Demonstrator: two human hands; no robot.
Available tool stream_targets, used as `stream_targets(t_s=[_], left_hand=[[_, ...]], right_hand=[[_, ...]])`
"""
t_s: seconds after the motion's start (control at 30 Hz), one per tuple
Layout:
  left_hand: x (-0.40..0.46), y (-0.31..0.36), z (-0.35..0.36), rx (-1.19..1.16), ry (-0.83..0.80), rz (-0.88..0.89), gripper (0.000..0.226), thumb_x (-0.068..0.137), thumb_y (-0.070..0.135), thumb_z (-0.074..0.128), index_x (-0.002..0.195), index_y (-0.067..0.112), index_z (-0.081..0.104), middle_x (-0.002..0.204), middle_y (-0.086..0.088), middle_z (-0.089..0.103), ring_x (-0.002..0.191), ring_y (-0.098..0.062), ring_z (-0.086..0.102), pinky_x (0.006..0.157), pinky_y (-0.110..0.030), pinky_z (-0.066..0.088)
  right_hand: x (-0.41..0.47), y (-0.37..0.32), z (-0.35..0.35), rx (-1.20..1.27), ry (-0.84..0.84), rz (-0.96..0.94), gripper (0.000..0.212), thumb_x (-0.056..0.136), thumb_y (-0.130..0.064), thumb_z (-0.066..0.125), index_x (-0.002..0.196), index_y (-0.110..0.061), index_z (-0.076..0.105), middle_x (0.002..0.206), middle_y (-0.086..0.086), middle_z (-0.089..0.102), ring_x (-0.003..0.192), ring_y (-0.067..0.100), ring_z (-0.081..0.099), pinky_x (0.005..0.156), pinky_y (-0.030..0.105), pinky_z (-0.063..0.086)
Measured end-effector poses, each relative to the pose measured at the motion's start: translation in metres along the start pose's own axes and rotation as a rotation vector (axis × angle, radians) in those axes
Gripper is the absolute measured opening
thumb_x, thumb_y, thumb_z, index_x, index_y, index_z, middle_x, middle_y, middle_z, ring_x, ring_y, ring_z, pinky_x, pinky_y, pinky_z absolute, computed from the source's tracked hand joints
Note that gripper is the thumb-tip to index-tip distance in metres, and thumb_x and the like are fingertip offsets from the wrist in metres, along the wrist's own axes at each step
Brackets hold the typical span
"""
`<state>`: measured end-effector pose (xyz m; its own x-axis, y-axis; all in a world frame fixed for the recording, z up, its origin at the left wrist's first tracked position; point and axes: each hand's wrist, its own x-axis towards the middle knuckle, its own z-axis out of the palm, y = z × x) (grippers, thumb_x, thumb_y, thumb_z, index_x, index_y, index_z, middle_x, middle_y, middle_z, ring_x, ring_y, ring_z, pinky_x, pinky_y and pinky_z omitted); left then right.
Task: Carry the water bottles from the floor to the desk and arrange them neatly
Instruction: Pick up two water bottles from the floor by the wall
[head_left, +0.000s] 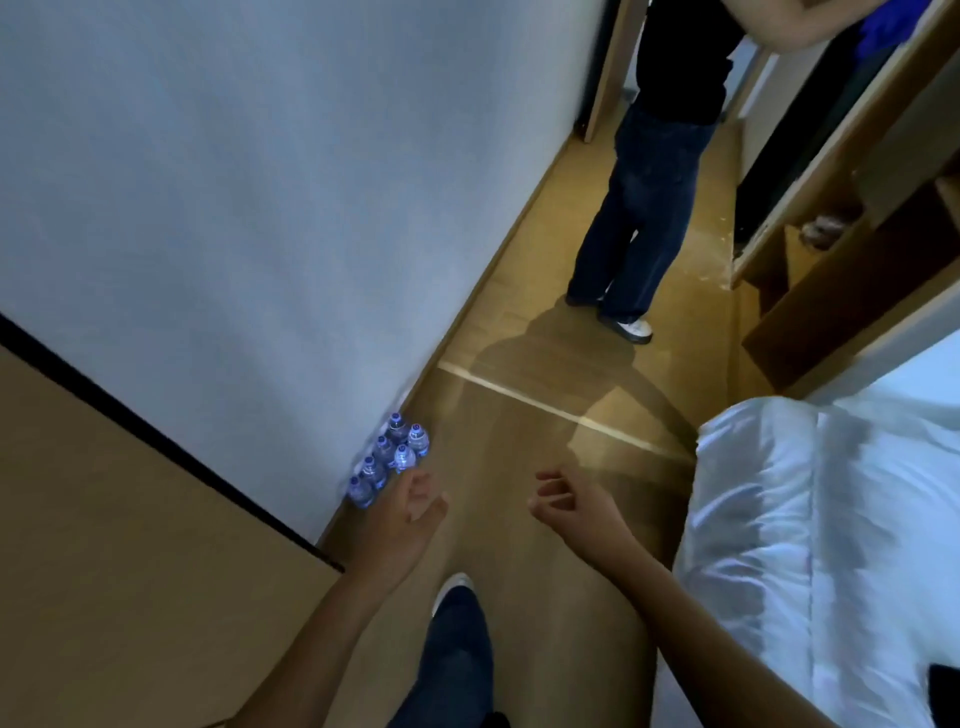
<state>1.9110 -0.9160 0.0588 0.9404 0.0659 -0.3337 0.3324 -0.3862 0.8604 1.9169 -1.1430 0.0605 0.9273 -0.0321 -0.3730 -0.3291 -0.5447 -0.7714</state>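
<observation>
In the head view, six small water bottles (390, 457) stand upright on the floor (519, 519), packed close against the white wall (260, 208), probably so they stay out of the walkway. The left hand (410, 512) reaches toward the bottles with relaxed fingers and holds nothing, while the right hand (563, 501), farther from the bottles, hangs loosely curled and empty. The worktop (104, 545) sits on the other side of the bottles, and none is on it yet.

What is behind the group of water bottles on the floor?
Directly behind the water bottles stands the pale wall; they stand on the wooden floor along its base. The left hand covers the nearest part of the group.
</observation>
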Motion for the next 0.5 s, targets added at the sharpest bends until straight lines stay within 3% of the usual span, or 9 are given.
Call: stream_targets(t_s=[0.1,0.23,0.33,0.5], left_hand=[[0.057,0.014,-0.003,0.002,0.036,-0.016,0.027,0.089,0.014,0.066,0.115,0.018,0.061,0.103,0.002,0.066,0.102,-0.019,0.063,0.096,-0.035,0.048],[0.119,0.035,-0.011,-0.087,0.068,-0.067,0.028,0.09,0.01,0.066,0.117,0.015,0.059,0.11,-0.006,0.066,0.108,-0.024,0.062,0.09,-0.028,0.049],[0.156,0.044,-0.017,-0.086,0.118,-0.103,0.028,0.091,0.011,0.066,0.118,0.012,0.059,0.115,-0.009,0.065,0.11,-0.024,0.061,0.099,-0.038,0.047],[0.207,0.043,-0.012,-0.123,0.209,-0.178,0.024,0.09,0.013,0.068,0.111,0.02,0.059,0.11,-0.003,0.067,0.108,-0.02,0.063,0.099,-0.036,0.048]], right_hand=[[0.061,-0.022,-0.009,-0.007,-0.039,-0.002,0.027,0.088,-0.033,0.07,0.112,-0.033,0.056,0.102,-0.013,0.061,0.088,0.001,0.062,0.064,0.01,0.047],[0.132,-0.058,-0.018,-0.02,-0.105,-0.01,0.03,0.091,-0.026,0.069,0.119,-0.023,0.059,0.106,-0.004,0.062,0.092,0.007,0.063,0.076,0.018,0.051],[0.177,-0.078,-0.02,-0.005,-0.183,-0.008,0.031,0.094,-0.019,0.066,0.123,-0.017,0.057,0.112,0.003,0.06,0.092,0.01,0.059,0.071,0.013,0.047],[0.252,-0.095,-0.025,-0.044,-0.3,-0.035,0.034,0.094,-0.013,0.065,0.126,-0.007,0.055,0.114,0.01,0.059,0.094,0.012,0.056,0.067,0.009,0.044]])
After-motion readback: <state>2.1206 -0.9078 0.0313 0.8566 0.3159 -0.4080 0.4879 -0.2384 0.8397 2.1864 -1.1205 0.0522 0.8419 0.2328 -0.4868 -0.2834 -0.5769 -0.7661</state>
